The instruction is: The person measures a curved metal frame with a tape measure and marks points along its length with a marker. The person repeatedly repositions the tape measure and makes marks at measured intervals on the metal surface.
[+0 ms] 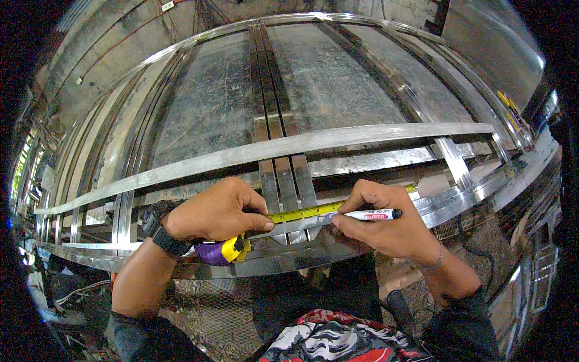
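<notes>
Yellow metal ribbon, thin and slightly curved, forms the tape blade [298, 215], which runs along a narrow silvery metal strip [289, 228] at the near edge of a large frame [111, 244]. The left hand [214, 208] pinches the blade's near end between thumb and finger; just below it sits the tape case [220, 251], rounded, purple and yellow, with a black part on the yellow. Whether the palm touches the case cannot be told. The right hand [386, 220] is closed around a marker [374, 215], a smooth white cylinder with a black end, its tip pointing left at the blade's edge.

Beyond the hands, a long flat bar [241, 154] with a dull, brushed surface lies across the frame, looking bowed through the lens. Three glossy tubes [283, 175], straight-sided and mirror-like, pass beneath it side by side. Scuffed grey sheet [338, 78], streaked and blotchy, fills the frame's bays, and coarse wire mesh [211, 304] shows below.

As for markings, the blade carries black numerals and fine graduation lines, the marker bears red and dark lettering, and a dark shirt [338, 341] has a white, black and red print.
</notes>
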The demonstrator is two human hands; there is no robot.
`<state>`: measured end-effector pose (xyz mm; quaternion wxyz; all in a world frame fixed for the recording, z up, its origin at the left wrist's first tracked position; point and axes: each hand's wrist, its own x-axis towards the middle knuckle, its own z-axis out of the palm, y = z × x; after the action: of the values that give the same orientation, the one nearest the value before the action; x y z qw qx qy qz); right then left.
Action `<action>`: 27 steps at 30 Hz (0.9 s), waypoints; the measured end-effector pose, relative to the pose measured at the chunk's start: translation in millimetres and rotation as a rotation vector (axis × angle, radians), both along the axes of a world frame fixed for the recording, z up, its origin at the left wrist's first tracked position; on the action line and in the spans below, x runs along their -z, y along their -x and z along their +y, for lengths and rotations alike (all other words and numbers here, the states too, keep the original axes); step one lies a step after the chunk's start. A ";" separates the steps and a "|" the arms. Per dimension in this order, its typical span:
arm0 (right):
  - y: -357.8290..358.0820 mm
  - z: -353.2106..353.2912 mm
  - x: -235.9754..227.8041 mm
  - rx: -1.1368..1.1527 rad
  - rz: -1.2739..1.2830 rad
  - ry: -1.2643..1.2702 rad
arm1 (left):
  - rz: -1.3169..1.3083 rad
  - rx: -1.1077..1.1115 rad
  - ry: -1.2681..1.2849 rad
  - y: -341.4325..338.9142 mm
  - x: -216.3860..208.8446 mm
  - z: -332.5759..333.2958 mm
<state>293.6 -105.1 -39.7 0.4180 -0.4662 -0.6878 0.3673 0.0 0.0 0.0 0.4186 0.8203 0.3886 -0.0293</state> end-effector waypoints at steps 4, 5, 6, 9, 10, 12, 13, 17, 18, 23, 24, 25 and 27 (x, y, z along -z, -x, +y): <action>2.4 -0.5 0.2 0.030 0.036 -0.002 | -0.011 0.016 -0.005 0.0 0.5 -0.1; 2.3 -0.5 0.4 0.033 0.032 -0.017 | -0.014 0.021 -0.006 -0.3 0.5 0.0; 2.4 -0.4 0.6 0.033 0.032 -0.026 | -0.017 0.024 -0.005 -0.5 0.0 0.2; 2.1 -0.6 0.1 0.033 0.037 -0.022 | -0.018 0.028 -0.004 -1.4 -1.1 0.5; 1.6 -1.4 -1.2 0.032 0.042 -0.001 | -0.013 0.024 -0.004 -2.1 -1.2 0.1; 0.9 -0.8 -0.2 0.027 0.032 -0.021 | -0.014 0.008 0.012 -2.1 -0.7 -0.5; 0.7 0.9 2.4 0.023 0.016 -0.062 | -0.020 -0.005 0.028 -1.3 0.2 -0.9; 1.0 0.9 0.9 0.016 -0.004 -0.102 | -0.070 0.025 -0.008 2.7 7.0 2.0; 0.9 0.6 0.5 0.016 0.002 -0.071 | -0.057 0.021 -0.008 2.3 6.6 1.8; -0.6 -1.6 -3.3 0.080 0.003 -0.115 | -0.012 0.015 -0.007 -0.6 1.4 0.6; -0.9 -2.8 -5.8 0.115 0.056 -0.054 | -0.015 0.020 -0.015 -0.7 1.4 0.8; -1.4 -3.9 -8.8 0.150 0.108 0.006 | -0.018 0.025 -0.023 -0.5 1.5 1.0; -2.8 -3.2 -11.4 0.189 0.161 0.006 | -0.015 0.021 -0.022 -0.2 1.7 1.1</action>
<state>296.3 -108.3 -28.2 0.5030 -0.4992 -0.6040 0.3646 0.2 1.1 -1.7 0.4119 0.8291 0.3773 -0.0233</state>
